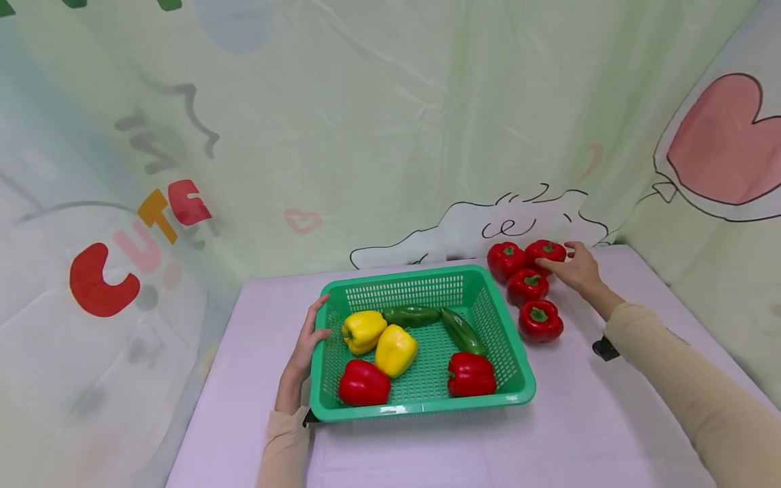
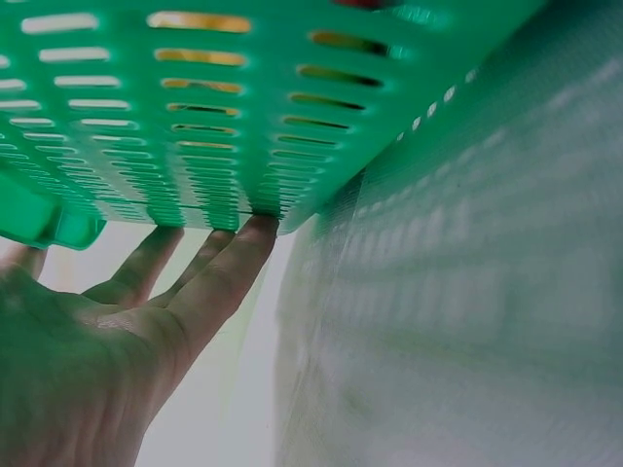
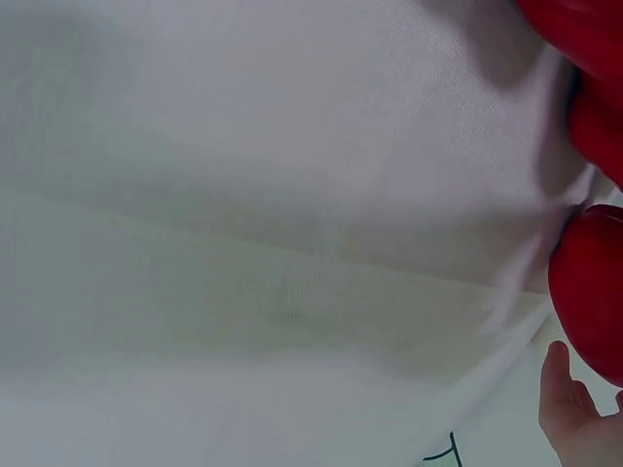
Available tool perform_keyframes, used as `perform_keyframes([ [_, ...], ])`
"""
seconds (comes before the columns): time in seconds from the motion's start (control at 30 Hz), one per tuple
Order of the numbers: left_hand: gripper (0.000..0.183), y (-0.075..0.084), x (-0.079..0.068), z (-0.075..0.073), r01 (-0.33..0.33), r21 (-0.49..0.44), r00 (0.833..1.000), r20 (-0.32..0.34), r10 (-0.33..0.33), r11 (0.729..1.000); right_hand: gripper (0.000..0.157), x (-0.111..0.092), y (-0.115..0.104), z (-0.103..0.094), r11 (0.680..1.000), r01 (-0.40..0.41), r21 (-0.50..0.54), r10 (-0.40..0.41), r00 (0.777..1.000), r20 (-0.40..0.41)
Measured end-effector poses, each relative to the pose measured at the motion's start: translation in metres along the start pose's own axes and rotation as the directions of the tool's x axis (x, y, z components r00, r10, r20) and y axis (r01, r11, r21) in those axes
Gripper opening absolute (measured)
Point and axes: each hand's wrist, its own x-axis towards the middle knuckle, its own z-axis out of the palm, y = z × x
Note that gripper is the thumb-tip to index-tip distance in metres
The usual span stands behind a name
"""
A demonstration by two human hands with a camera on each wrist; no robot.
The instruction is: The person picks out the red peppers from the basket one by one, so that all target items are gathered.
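Note:
A green plastic basket (image 1: 421,409) stands on the table, tilted slightly in the head view. My left hand (image 1: 303,347) holds its left rim; the left wrist view shows the long fingers (image 2: 219,282) reaching up against the slotted outer wall. Over the back red bell pepper (image 1: 545,250) on the right is my right hand (image 1: 576,270), thumb overlapping the front and fingers spread beside its far side. In the right wrist view one straight finger (image 3: 556,375) points along that pepper (image 3: 589,292), with a narrow gap between.
Close by that pepper sit three more red bell peppers (image 1: 527,287). Inside the basket lie two yellow bell peppers (image 1: 396,351), two long green peppers (image 1: 462,332) and two red bell peppers (image 1: 471,375). A printed curtain (image 1: 366,135) hangs behind the pale tablecloth (image 1: 421,454).

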Motion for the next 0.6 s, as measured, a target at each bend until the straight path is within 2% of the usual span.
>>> perform_keyframes([
  [0.2, 0.071, -0.001, 0.001, 0.0, -0.008, 0.001, 1.0, 0.001, 0.008, 1.0, 0.088, -0.005, -0.007, -0.005, 1.0, 0.008, -0.009, -0.008, 1.0, -0.008],
  [0.37, 0.072, -0.002, 0.001, 0.001, 0.001, 0.003, 1.0, 0.002, -0.001, 1.0, 0.088, -0.01, -0.012, -0.011, 0.998, 0.048, -0.033, -0.048, 0.999, 0.007],
  [0.5, 0.072, -0.001, -0.001, 0.001, 0.002, 0.007, 1.0, 0.007, -0.002, 1.0, 0.088, -0.017, -0.023, -0.016, 0.99, 0.126, -0.068, -0.125, 0.992, 0.024],
  [0.6, 0.071, 0.0, 0.0, 0.001, -0.003, 0.016, 1.0, 0.003, 0.003, 1.0, 0.083, -0.025, -0.035, -0.018, 0.973, 0.209, -0.098, -0.207, 0.978, 0.029],
])
